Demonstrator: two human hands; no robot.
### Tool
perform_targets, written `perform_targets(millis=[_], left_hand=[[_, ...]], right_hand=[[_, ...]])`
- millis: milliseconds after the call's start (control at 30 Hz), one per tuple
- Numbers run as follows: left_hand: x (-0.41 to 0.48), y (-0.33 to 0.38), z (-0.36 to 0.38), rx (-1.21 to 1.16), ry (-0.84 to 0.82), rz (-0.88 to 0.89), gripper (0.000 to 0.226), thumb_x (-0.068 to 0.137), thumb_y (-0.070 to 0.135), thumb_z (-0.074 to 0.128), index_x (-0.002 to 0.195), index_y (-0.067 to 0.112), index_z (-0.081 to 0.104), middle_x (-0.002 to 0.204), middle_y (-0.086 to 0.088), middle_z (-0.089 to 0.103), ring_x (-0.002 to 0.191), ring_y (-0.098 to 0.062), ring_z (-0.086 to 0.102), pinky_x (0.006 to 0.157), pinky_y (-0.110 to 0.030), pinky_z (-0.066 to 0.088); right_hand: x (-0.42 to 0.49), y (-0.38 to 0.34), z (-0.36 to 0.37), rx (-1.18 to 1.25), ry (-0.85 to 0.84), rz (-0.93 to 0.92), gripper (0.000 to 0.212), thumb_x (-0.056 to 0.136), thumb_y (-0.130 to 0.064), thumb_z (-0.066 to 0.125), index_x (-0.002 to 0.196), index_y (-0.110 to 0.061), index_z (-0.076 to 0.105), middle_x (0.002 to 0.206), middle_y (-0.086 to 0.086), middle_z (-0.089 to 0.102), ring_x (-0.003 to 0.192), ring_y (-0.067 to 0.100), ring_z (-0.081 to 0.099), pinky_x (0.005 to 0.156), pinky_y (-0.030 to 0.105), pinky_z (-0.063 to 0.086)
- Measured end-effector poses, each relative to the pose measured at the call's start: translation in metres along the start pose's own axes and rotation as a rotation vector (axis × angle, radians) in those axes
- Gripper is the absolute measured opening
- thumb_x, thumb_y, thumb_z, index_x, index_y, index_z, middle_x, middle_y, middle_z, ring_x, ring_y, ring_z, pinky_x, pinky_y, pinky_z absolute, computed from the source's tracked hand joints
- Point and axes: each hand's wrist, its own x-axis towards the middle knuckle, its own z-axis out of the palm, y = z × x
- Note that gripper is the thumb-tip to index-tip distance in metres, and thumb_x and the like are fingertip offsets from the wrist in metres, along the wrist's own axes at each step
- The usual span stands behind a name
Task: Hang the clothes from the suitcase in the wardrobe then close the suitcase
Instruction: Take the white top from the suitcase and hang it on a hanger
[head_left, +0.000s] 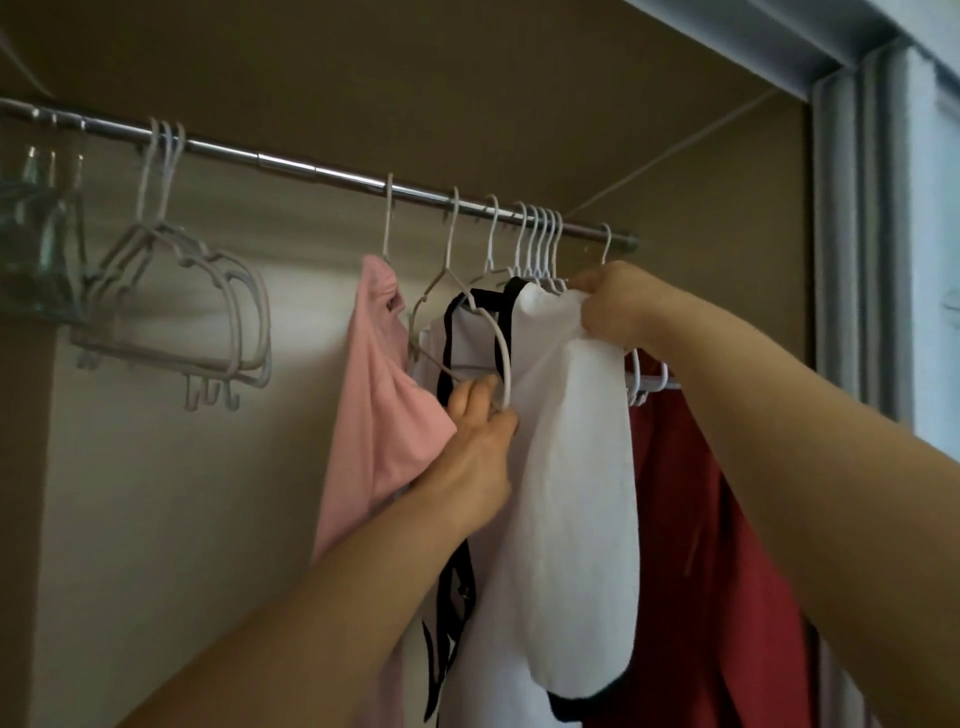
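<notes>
A white top (569, 467) with black trim hangs in the wardrobe, between a pink garment (379, 410) and a red one (701, 519). The right hand (615, 306) bunches its upper edge in closed fingers just below the rail (291, 162), while the left hand (475, 447) pinches the curved end of a white hanger (488, 322) against the cloth. Hooks of more hangers crowd the rail above the top, and a cluster of bare hangers (182, 312) dangles well apart to the left.
</notes>
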Motion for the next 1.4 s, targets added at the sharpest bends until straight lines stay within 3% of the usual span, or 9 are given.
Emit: perform_targets(millis=[233,367,500,700,867,1000,1100,1267,1400], left_hand=[[0.003,0.003,-0.005,-0.133,-0.057,-0.005,0.047,0.076,-0.009,0.046,0.119,0.009,0.053,0.149,-0.010,0.017,0.140,-0.022,0.012,0.104,-0.016,0.010],[0.000,0.011,-0.009,-0.156,-0.122,-0.014,0.052,0.079,-0.008,0.046,0.126,0.013,0.048,0.156,-0.011,0.001,0.145,-0.027,0.005,0.114,-0.033,0.026],[-0.019,0.025,-0.028,-0.129,-0.212,-0.036,0.062,0.082,-0.005,0.042,0.137,0.024,0.034,0.157,-0.003,-0.018,0.145,-0.018,-0.015,0.119,-0.038,0.016],[-0.069,0.043,-0.062,-0.150,-0.233,-0.012,0.050,0.087,-0.004,0.044,0.131,0.018,0.051,0.141,0.000,0.043,0.126,-0.015,0.044,0.102,-0.032,0.040],[-0.117,0.072,-0.078,-0.098,-0.165,-0.186,0.038,0.083,-0.002,0.046,0.112,0.012,0.066,0.115,-0.007,0.064,0.104,-0.021,0.060,0.090,-0.031,0.047],[-0.146,0.098,-0.100,0.020,-0.079,-0.394,0.039,0.075,0.013,0.034,0.097,0.011,0.066,0.104,-0.008,0.065,0.097,-0.026,0.059,0.083,-0.034,0.048],[-0.170,0.108,-0.127,0.105,-0.035,-0.544,0.026,0.076,0.006,0.038,0.084,0.012,0.062,0.095,-0.006,0.064,0.091,-0.027,0.058,0.076,-0.032,0.046],[-0.252,0.108,-0.160,0.226,-0.064,-0.794,0.024,0.079,0.004,0.044,0.083,0.016,0.064,0.095,-0.003,0.066,0.091,-0.026,0.059,0.077,-0.033,0.048],[-0.363,0.111,-0.196,0.307,-0.116,-1.133,0.027,0.084,0.013,0.040,0.094,0.020,0.064,0.104,0.001,0.066,0.095,-0.024,0.061,0.080,-0.031,0.049]], right_hand=[[-0.013,-0.001,0.001,-0.086,0.094,-0.062,0.049,0.090,-0.008,0.043,0.140,-0.011,0.041,0.139,0.015,0.048,0.125,0.033,0.047,0.097,0.035,0.041],[-0.025,0.001,0.006,-0.218,0.151,-0.130,0.053,0.088,-0.007,0.044,0.141,-0.013,0.038,0.140,0.015,0.046,0.124,0.035,0.046,0.097,0.039,0.042],[-0.040,-0.005,0.006,-0.130,0.418,-0.332,0.050,0.089,-0.006,0.046,0.138,-0.013,0.043,0.139,0.014,0.043,0.126,0.035,0.041,0.094,0.040,0.040],[-0.086,-0.008,0.030,0.244,0.602,-0.591,0.025,0.090,-0.013,0.050,0.109,-0.010,0.065,0.108,0.011,0.062,0.103,0.027,0.056,0.079,0.030,0.040],[-0.130,0.007,0.063,0.523,0.376,-0.635,0.017,0.090,-0.012,0.054,0.099,-0.010,0.068,0.096,0.008,0.063,0.090,0.022,0.059,0.077,0.032,0.047],[-0.156,0.009,0.067,0.924,0.120,-0.440,0.015,0.093,-0.021,0.053,0.082,-0.018,0.062,0.073,-0.003,0.060,0.069,0.014,0.057,0.068,0.032,0.048],[-0.187,-0.003,0.071,1.129,-0.145,-0.309,0.027,0.095,-0.020,0.046,0.069,-0.019,0.055,0.062,-0.003,0.054,0.055,0.012,0.049,0.055,0.027,0.043],[-0.255,-0.025,0.125,1.033,-0.639,-0.256,0.030,0.097,-0.021,0.045,0.068,-0.019,0.053,0.059,-0.001,0.053,0.034,0.002,0.045,0.039,0.017,0.035],[-0.335,-0.041,0.190,0.916,-0.948,-0.221,0.033,0.097,-0.021,0.044,0.066,-0.017,0.053,0.059,0.000,0.053,0.044,0.013,0.048,0.045,0.020,0.036]])
